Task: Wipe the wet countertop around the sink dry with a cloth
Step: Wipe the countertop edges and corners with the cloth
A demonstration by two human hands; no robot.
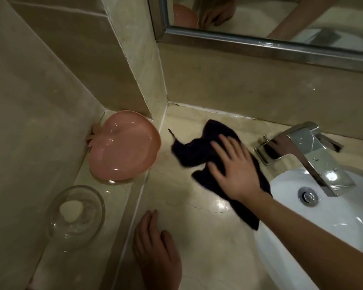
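A dark cloth (194,149) lies crumpled on the beige marble countertop (197,216), left of the white sink (302,216). My right hand (235,168) presses flat on the cloth with fingers spread; its forearm crosses over the sink rim. My left hand (155,243) rests flat on the countertop near the front edge, fingers straight, holding nothing. The marble near the cloth shines with reflected light.
A chrome faucet (314,151) stands behind the sink, which has a metal drain (308,196). On a raised ledge to the left sit a pink apple-shaped dish (124,147) and a clear glass bowl (76,214). Tiled walls and a mirror (260,17) close off the back.
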